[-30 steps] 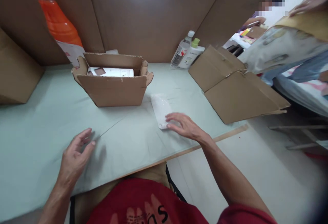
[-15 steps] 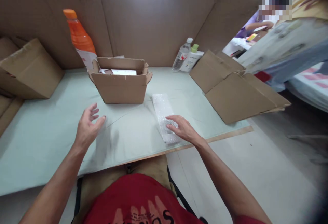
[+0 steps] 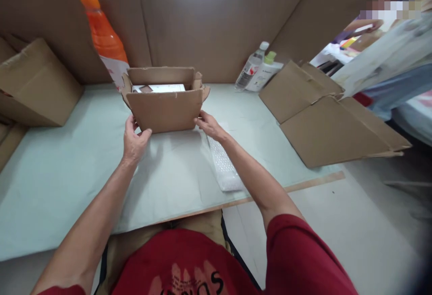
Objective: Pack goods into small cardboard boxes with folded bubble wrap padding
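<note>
An open cardboard box stands upright on the table, its top flaps raised. A white box-like item with a brown patch shows inside it. My left hand grips the lower left corner, thumb on the front face and fingers at the side. At the lower right corner, my right hand holds the same box with its fingertips. A strip of bubble wrap lies flat, partly hidden beneath my right forearm.
Behind the box, an orange bottle leans on a cardboard wall. A clear bottle and a white green-capped bottle stand at back right. Open cartons flank both sides. Another person's arm shows at upper right.
Both hands have moved forward and inward from hovering over the table, and now hold the cardboard box at its lower corners. The view has shifted slightly.
</note>
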Available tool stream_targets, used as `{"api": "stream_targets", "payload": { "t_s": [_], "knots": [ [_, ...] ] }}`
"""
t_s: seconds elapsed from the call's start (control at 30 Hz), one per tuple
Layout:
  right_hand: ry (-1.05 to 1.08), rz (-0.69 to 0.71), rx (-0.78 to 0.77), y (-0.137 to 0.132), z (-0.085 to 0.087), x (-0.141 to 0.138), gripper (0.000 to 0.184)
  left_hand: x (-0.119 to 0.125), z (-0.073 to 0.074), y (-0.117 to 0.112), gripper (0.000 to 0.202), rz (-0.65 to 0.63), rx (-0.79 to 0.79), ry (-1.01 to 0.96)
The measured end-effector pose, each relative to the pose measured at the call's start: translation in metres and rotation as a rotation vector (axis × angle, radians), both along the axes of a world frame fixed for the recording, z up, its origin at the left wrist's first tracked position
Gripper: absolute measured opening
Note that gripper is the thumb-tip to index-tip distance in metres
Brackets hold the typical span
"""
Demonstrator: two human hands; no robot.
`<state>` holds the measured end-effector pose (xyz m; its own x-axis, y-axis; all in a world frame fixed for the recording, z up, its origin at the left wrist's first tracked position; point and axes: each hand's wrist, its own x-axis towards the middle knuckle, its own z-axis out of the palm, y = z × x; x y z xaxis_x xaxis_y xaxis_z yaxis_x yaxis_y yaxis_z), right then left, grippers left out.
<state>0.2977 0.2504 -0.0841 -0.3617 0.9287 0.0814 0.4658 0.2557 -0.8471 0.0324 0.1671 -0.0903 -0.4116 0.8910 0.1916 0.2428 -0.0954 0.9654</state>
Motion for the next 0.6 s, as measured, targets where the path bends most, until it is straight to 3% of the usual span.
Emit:
{"api": "stream_targets", "payload": {
  "t_s": [0.13, 0.23, 0.3, 0.43, 0.6],
  "knots": [
    [-0.153, 0.080, -0.032, -0.039, 0.023, 0.062, 0.051, -0.013, 0.005, -0.034, 0.072, -0.034, -0.157, 0.071],
    [-0.348, 0.150, -0.133, -0.099, 0.033, 0.117, 0.049, -0.019, -0.001, -0.081, 0.065, -0.058, -0.234, 0.186],
    [-0.450, 0.151, -0.173, -0.141, 0.028, 0.141, 0.053, -0.014, -0.008, -0.113, 0.055, -0.096, -0.286, 0.235],
    [-0.525, 0.051, 0.005, -0.200, 0.002, 0.144, 0.034, 0.021, -0.014, -0.154, 0.042, -0.263, -0.274, 0.260],
    [-0.467, -0.041, 0.129, -0.233, -0.017, 0.118, 0.017, 0.064, -0.008, -0.165, 0.036, -0.532, -0.199, 0.281]
  ]
}}
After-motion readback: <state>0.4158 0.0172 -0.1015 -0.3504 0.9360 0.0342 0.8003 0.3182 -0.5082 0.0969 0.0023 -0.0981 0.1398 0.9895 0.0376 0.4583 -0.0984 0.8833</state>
